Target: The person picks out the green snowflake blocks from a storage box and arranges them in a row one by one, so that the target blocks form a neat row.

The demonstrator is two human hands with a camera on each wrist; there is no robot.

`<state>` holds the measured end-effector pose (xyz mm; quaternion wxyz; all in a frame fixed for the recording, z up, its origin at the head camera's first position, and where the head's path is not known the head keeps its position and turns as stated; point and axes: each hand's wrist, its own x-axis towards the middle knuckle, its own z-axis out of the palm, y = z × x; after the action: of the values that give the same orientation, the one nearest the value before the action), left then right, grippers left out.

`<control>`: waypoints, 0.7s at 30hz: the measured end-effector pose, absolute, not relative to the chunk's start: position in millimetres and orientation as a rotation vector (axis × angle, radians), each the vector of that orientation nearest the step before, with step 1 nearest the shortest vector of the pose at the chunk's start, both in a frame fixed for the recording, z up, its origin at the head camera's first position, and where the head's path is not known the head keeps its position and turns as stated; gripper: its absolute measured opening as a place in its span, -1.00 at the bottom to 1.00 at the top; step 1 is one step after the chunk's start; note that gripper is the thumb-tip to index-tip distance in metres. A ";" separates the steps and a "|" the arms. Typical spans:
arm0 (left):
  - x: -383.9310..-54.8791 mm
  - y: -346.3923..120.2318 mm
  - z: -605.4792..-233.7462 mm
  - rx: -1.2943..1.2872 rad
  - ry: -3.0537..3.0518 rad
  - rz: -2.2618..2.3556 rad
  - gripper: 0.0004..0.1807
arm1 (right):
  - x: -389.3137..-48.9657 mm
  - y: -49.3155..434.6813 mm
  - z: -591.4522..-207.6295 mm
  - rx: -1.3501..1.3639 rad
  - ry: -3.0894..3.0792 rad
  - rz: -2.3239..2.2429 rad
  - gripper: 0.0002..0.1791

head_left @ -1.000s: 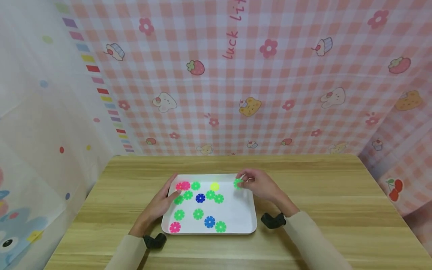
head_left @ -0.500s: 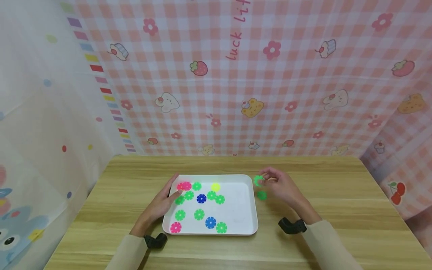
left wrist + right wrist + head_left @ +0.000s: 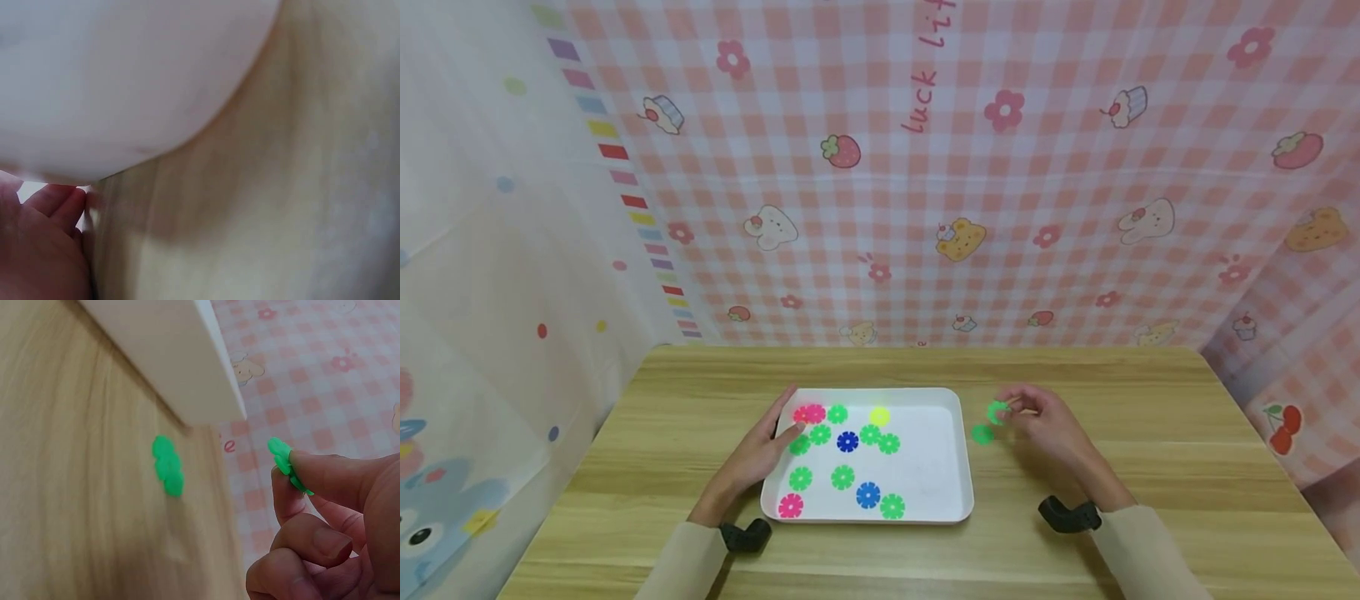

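Head: right hand [image 3: 1049, 423] rightward, perhaps lowered

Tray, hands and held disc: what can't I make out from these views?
Head: part of the held disc, covered by the right hand.
Left wrist: much of the left hand, cut off by the left and bottom edges.
Right wrist: the inside of the tray, hidden by its outer wall.

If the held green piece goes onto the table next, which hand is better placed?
Probably the right hand: it pinches that green piece beside the tray, near another green piece on the table. The left hand grips the tray's opposite edge.
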<state>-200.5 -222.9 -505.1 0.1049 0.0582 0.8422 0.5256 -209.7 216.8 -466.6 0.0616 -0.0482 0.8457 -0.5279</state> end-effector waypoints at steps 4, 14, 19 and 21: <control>-200.6 -223.2 -505.0 0.182 2.489 1.546 -0.27 | -209.8 222.7 -474.0 -0.108 2.575 -1.566 -0.78; -200.2 -223.0 -503.9 0.181 2.488 1.548 -0.27 | -206.6 224.8 -489.2 -0.065 2.645 -1.483 -0.79; -200.3 -223.2 -504.3 0.185 2.486 1.553 -0.26 | -207.4 225.4 -495.1 -0.043 2.627 -1.492 -0.80; -200.4 -223.0 -504.2 0.182 2.481 1.557 -0.27 | -208.2 226.2 -497.5 -0.030 2.619 -1.505 -0.81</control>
<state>-200.4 -223.0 -504.2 0.1031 0.0616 0.8408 0.5278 -208.2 226.2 -497.5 0.0603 -0.0100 0.8654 -0.4974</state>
